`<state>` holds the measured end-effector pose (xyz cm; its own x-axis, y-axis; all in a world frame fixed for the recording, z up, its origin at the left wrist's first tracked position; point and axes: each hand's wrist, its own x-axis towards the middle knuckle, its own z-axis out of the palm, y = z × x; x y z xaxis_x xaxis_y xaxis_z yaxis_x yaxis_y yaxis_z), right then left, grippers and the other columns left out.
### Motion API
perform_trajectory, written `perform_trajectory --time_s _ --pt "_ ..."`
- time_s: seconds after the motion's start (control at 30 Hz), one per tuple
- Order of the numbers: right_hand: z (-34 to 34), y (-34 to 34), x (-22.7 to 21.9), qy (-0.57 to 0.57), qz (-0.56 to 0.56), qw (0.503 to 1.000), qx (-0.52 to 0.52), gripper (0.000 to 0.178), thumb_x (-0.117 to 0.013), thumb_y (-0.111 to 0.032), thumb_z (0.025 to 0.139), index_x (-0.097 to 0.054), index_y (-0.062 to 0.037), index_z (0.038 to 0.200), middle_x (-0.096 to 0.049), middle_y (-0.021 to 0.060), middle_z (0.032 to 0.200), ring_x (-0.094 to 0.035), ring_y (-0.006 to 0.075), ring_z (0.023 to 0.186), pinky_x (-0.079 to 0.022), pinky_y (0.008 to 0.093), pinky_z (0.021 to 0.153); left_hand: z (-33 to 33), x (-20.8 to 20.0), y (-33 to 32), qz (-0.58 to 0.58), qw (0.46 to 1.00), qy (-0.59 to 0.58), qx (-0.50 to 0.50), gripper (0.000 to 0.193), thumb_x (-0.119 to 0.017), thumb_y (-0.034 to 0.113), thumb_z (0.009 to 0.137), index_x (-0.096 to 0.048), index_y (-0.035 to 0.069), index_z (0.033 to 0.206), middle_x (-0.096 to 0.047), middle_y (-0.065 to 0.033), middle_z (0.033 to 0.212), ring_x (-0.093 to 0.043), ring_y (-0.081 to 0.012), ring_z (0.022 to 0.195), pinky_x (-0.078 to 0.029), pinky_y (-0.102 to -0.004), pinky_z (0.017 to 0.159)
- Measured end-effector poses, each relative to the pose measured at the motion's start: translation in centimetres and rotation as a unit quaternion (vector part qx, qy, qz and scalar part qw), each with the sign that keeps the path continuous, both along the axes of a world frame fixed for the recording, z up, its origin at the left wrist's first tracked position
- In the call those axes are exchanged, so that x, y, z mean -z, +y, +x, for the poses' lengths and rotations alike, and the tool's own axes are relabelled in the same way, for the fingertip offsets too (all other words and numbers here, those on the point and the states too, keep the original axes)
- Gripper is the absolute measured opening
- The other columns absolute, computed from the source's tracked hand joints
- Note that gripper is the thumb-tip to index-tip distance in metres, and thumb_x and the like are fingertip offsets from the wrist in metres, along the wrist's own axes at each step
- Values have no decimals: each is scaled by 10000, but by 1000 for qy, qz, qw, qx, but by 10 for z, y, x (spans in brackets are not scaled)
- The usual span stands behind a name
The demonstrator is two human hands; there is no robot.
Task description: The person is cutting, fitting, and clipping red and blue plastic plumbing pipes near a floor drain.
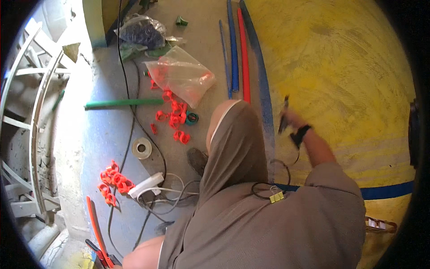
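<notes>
My right hand (pixel 292 118) is out over the yellow floor at the right, fingers closed around a dark, slim hand tool (pixel 283 123) whose exact kind I cannot make out. A dark band (pixel 302 134) is on that wrist, and a thin dark cord (pixel 286 172) curves below it. My left hand cannot be made out. At the lower left edge, beside my bare left knee, lies a tool with dark and red parts (pixel 104 257), partly cut off, next to a red tube (pixel 94 224). Red plastic clips (pixel 116 180) lie in a group above it.
More red clips (pixel 175 114) and a clear plastic bag (pixel 183 74) lie ahead, near a green tube (pixel 125 103). Blue (pixel 233 49) and red tubes (pixel 244 54) run forward. A white power strip (pixel 147 184), cables and a tape roll (pixel 142 148) lie left of my foot. A metal frame (pixel 33 125) stands far left.
</notes>
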<state>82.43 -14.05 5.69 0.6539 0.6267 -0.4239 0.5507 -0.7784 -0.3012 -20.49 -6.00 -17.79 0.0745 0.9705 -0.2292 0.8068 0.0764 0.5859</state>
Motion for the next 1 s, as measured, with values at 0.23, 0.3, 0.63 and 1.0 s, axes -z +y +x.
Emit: perform_trajectory --time_s 0.23,0.3,0.63,1.0 --pt "-144 7 179 49 -115 991 47 501 -668 -220 767 -493 57 1146 -600 204 1008 -588 301 946 -479 376 806 -12 -114 -60 -39 988 132 -66 330 -499 233 929 -595 -8 1134 -616 -220 1095 -568 -365 1011 -438 -410 890" --pt "-167 39 207 -7 -45 998 51 507 -662 -224 761 -494 66 1142 -588 231 1039 -585 332 980 -481 387 830 -3 -147 -68 -51 981 169 -80 334 -496 236 933 -594 -12 1134 -615 -222 1098 -568 -363 1015 -436 -407 894" --pt "-134 110 230 -18 -49 998 43 359 -607 -147 724 -541 47 1018 -613 218 983 -610 329 924 -467 410 789 43 -265 -98 -117 927 311 -173 357 -480 251 953 -588 -34 1138 -612 -233 1112 -566 -356 1033 -426 -392 914" --pt "-69 231 119 142 371 912 101 343 -630 -64 665 -582 9 996 -578 73 886 -548 225 826 -452 342 744 179 -252 37 48 986 159 -18 246 -638 126 804 -632 -1 1015 -654 -175 892 -627 -290 771 -497 -362 712"
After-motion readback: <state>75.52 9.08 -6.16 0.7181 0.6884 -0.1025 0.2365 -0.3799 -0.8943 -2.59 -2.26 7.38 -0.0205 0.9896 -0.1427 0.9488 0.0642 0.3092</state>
